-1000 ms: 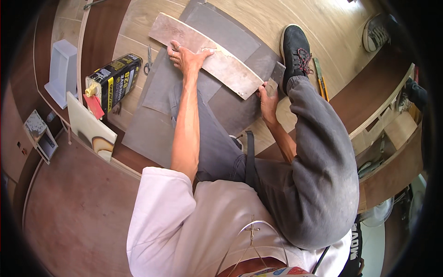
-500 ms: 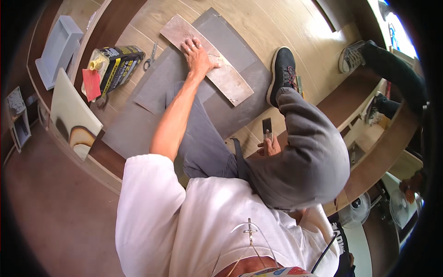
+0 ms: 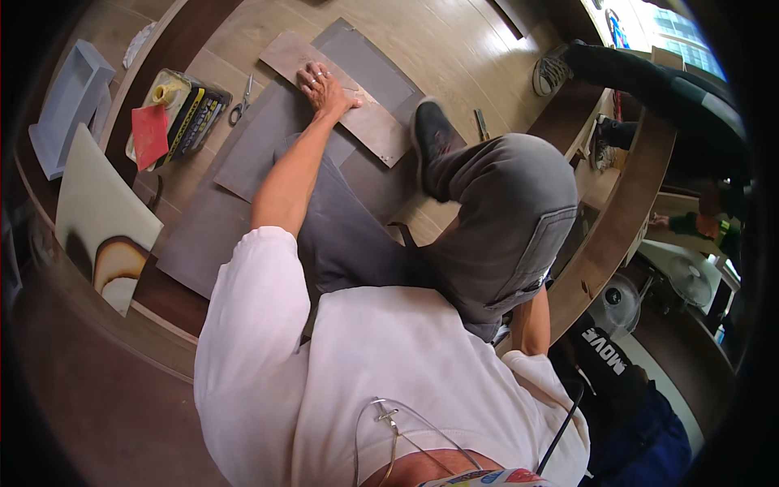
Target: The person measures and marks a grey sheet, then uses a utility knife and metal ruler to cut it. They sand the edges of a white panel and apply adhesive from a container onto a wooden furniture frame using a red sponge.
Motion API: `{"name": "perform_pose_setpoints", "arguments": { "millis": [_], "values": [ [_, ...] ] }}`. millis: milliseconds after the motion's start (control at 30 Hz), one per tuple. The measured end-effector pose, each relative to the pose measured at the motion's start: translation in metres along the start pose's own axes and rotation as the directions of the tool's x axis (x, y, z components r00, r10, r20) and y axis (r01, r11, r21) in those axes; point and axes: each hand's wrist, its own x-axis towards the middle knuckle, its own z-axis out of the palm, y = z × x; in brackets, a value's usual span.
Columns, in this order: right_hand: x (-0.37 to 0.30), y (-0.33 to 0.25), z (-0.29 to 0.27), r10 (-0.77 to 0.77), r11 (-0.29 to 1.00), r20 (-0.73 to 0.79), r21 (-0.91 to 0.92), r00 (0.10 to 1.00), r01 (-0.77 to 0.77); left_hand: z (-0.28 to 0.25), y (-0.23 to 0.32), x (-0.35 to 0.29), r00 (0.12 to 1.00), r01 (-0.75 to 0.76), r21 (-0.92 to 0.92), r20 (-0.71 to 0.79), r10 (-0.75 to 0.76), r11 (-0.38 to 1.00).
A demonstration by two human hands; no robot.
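Note:
My left hand (image 3: 326, 91) lies with fingers spread on a long, narrow brownish board (image 3: 369, 122). Uneven light patches mark the board's surface near my thumb. Beneath the board are grey flat sheets (image 3: 251, 162) on the floor, one overlapping another. My right forearm (image 3: 531, 322) reaches down behind my bent right knee, which hides the hand and anything in it.
Left of the sheets stand open scissors (image 3: 241, 101) on the floor and a yellow-and-black can (image 3: 195, 122) with a red piece (image 3: 150, 136) against it. A narrow tool (image 3: 481, 124) lies beyond my shoe (image 3: 432, 146). Another person's legs (image 3: 625, 73) are at right, beyond a curved wooden edge (image 3: 621, 235).
My right hand, which held a small dark flat tool between my legs, has gone behind my right knee. My right leg has drawn inward, its shoe now by the board's end.

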Motion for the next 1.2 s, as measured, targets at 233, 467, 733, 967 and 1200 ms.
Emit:
{"name": "perform_pose_setpoints", "arguments": {
  "millis": [233, 467, 733, 967, 1200],
  "values": [
    [0.029, -0.113, 0.223, 0.050, 0.996, 0.657, 0.019, 0.752, -0.084, -0.003, -0.013, -0.008, 0.999, 0.023, 0.083, -0.024, -0.021, 0.996],
    [0.098, -0.094, 0.350, -0.180, 0.893, 0.880, -0.041, 0.439, 0.448, -0.007, 0.002, -0.007, 0.995, -0.029, 0.074, -0.096, 0.036, 0.997],
    [0.110, -0.111, 0.414, -0.350, 0.545, 0.876, -0.099, 0.333, 0.832, -0.007, 0.009, -0.003, 0.996, 0.017, 0.078, -0.087, -0.010, 0.997],
    [0.103, -0.129, 0.436, -0.331, 0.457, 0.914, -0.062, 0.234, 0.887, -0.013, 0.009, -0.001, 0.998, 0.043, 0.030, -0.038, -0.042, 0.999],
    [0.097, -0.141, 0.447, -0.295, 0.360, 0.937, -0.075, 0.190, 0.930, -0.005, 0.002, -0.004, 0.995, 0.009, -0.054, -0.102, -0.015, 0.999]
  ]
}}
